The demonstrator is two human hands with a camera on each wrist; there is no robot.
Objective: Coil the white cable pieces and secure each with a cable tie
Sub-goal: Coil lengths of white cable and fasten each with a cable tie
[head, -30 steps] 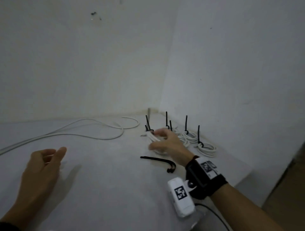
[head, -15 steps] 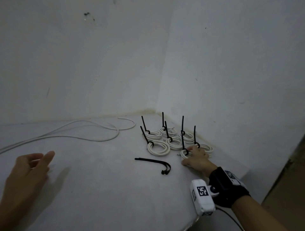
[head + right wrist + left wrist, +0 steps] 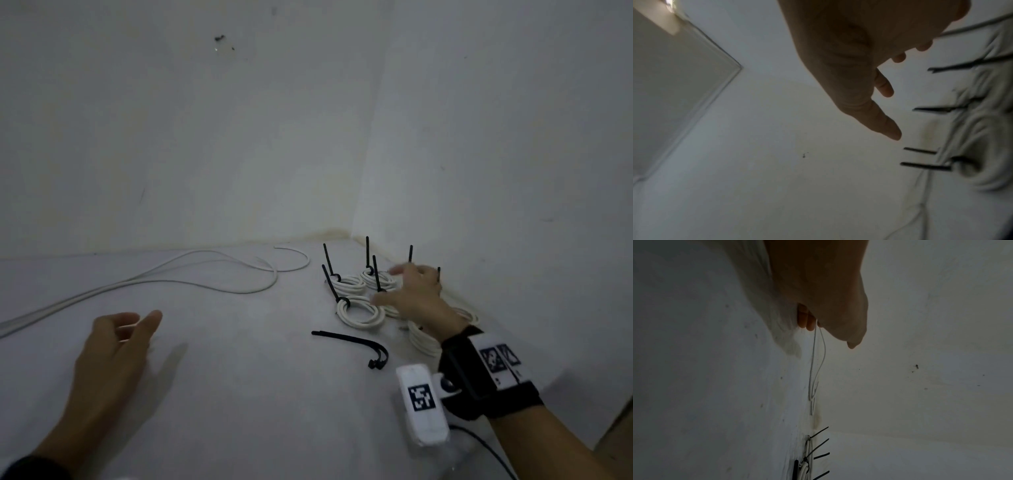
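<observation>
Lifting off the coils [image 3: 359,310] — right hand [image 3: 412,296] now spread, empty; left hand [image 3: 113,346] relaxed

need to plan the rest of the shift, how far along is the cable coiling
Done: several tied coils sit in the corner. In hand: nothing; right hand hovers open over them, left hand is open. Left: the long loose white cable uncoiled, with spare black ties lying ready.

White cable coils [image 3: 358,310]: smooth plastic-looking jacket, slight sheen. Loose cable ties [image 3: 352,344] are black plastic, matt. Table [image 3: 239,394] is a matt white surface; wrist strap [image 3: 479,383] looks like black cloth.
</observation>
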